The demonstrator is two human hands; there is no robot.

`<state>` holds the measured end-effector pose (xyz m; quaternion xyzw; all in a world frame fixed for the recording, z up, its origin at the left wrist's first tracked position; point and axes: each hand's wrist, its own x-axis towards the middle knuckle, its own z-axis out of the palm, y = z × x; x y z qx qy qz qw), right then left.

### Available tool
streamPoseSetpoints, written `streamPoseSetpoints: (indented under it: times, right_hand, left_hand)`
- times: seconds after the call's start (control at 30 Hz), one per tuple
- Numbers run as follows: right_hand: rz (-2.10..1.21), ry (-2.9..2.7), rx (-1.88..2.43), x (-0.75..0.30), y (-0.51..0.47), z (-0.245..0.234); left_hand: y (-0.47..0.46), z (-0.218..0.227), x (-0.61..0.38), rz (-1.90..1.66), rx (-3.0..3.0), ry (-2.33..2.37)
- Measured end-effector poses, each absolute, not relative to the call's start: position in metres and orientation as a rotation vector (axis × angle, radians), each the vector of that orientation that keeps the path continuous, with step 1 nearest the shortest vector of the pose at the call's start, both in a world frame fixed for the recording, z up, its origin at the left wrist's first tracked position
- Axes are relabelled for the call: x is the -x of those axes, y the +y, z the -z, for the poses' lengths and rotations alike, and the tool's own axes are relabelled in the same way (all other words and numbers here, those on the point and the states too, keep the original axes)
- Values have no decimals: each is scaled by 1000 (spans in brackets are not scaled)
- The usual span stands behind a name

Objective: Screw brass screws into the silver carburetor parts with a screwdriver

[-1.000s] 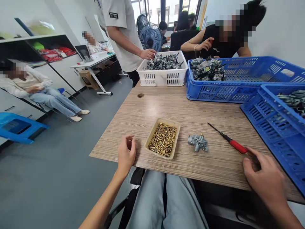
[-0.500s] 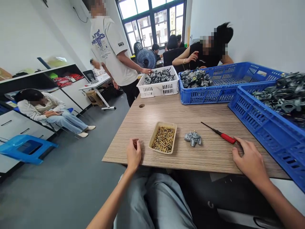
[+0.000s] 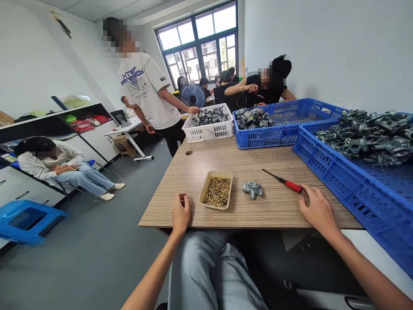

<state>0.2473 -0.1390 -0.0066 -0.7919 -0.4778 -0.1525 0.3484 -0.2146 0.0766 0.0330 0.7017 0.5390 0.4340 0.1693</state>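
My left hand (image 3: 181, 212) rests near the table's front edge, left of the parts box, its fingers curled toward the thumb; what they hold, if anything, is hidden. A beige plastic box (image 3: 201, 199) contains many slim brass pieces (image 3: 217, 192). To its right sits a small grey metal carburetor (image 3: 253, 189) with a brass tip on top. My right hand (image 3: 318, 209) lies palm down with its fingers apart. Its fingertips are at the end of the red handle of a screwdriver (image 3: 292, 185), whose dark shaft points to the far left.
A white crate (image 3: 211, 133) and two blue crates (image 3: 264, 138) (image 3: 338, 172) with carburetors line the far and right sides of the wood-grain table (image 3: 180, 181). One person (image 3: 145, 90) reaches into the white crate; another (image 3: 271, 86) sits behind. A blue stool (image 3: 29, 215) stands left.
The camera view has tilted up and shifted right, so table things appear further left. Both hands stay in place on the table. The seated person across has lowered their head and moved an arm.
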Motion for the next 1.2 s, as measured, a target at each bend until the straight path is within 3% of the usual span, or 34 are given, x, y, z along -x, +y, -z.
streamPoseSetpoints:
  times: [0.6, 0.83, 1.0, 1.2]
  right_hand:
    - [437, -1250, 2050, -246, -133, 14]
    - [455, -1252, 2027, -258, -132, 32]
    - [368, -1231, 2136, -250, -142, 13]
    - [371, -1208, 2198, -244, -149, -5]
  left_hand:
    - [112, -42, 243, -985, -1808, 1296]
    - [112, -44, 225, -1148, -1775, 1324]
    - [109, -46, 227, -1239, -1679, 1383]
    - [99, -90, 212, -1137, -1800, 1285]
